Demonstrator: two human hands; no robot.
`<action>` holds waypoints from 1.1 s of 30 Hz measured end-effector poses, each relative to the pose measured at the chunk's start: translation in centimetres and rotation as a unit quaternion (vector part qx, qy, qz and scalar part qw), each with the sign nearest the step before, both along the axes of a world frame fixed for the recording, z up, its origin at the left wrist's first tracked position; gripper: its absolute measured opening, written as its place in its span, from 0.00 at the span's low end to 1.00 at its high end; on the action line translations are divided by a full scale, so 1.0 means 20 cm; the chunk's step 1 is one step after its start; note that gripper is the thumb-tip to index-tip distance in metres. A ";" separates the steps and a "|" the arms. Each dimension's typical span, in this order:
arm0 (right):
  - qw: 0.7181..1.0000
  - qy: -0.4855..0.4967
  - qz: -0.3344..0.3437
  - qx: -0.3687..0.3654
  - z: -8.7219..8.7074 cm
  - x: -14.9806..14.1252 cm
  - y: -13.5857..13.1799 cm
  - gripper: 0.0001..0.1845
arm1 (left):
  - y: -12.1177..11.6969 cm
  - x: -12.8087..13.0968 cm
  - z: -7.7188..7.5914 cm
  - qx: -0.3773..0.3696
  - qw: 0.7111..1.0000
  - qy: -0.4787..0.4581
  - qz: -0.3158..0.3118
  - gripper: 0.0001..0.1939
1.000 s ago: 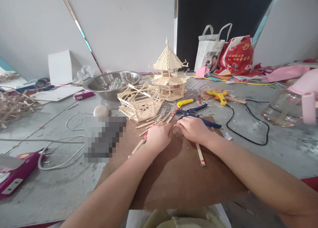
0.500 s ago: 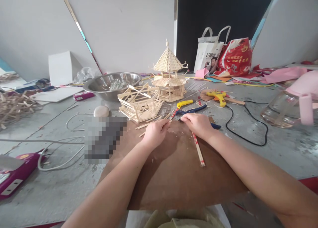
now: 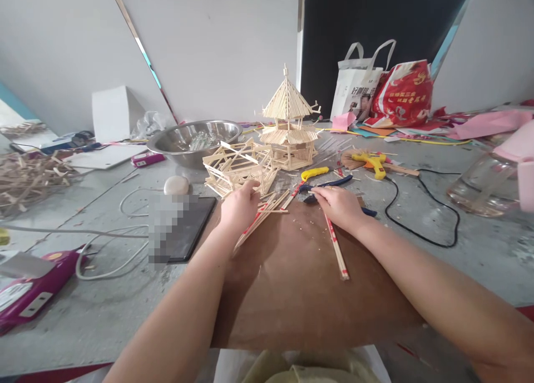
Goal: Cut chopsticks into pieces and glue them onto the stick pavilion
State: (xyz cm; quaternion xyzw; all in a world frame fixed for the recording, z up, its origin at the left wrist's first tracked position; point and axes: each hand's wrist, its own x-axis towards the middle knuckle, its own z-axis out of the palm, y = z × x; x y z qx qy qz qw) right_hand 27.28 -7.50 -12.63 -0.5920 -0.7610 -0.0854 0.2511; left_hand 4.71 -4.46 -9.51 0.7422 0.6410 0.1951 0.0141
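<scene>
My left hand point(image 3: 241, 207) is curled at the near side of an open wooden stick frame point(image 3: 237, 166), beside a loose pile of thin wooden sticks point(image 3: 265, 216). Its fingertips are partly hidden, so what they hold, if anything, does not show. My right hand point(image 3: 340, 207) pinches a thin wooden stick, with a short end poking out to the left. Below that hand lies a bundle of sticks with red-marked wrapping point(image 3: 337, 249) on the brown board point(image 3: 292, 305). Blue-handled pliers point(image 3: 340, 181) and a yellow-handled tool point(image 3: 315, 173) lie just beyond my right hand.
A stick-built pavilion point(image 3: 287, 132) stands behind the frame, with a metal bowl point(image 3: 167, 143) to its left. A yellow glue gun point(image 3: 375, 163) with a black cord lies right. A clear jug point(image 3: 475, 185), a dark tablet-like slab point(image 3: 202, 224) and a purple power strip point(image 3: 45, 288) flank the board.
My left hand has moved left, away from my right hand, uncovering more of the stick pile. My right hand stays near the pliers. The whole view has shifted slightly to the right.
</scene>
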 end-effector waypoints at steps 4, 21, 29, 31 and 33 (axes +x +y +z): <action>0.999 -0.024 -0.021 -0.011 -0.01 0.00 0.00 0.18 | 0.03 -0.04 -0.01 -0.020 0.998 0.050 0.016 0.14; 0.993 -0.026 0.102 0.056 -0.04 0.00 0.03 0.12 | -0.04 0.04 -0.02 -0.001 0.981 0.134 -0.141 0.08; 0.991 -0.059 0.120 0.015 -0.03 -0.01 0.02 0.11 | -0.05 0.07 -0.06 -0.041 0.975 0.152 -0.159 0.08; 0.991 -0.066 0.120 0.002 -0.04 -0.01 0.02 0.11 | -0.05 0.06 -0.05 -0.042 0.979 0.142 -0.142 0.09; 0.991 -0.067 0.118 -0.003 -0.04 -0.02 0.02 0.10 | -0.04 0.05 -0.03 -0.037 0.986 0.131 -0.098 0.10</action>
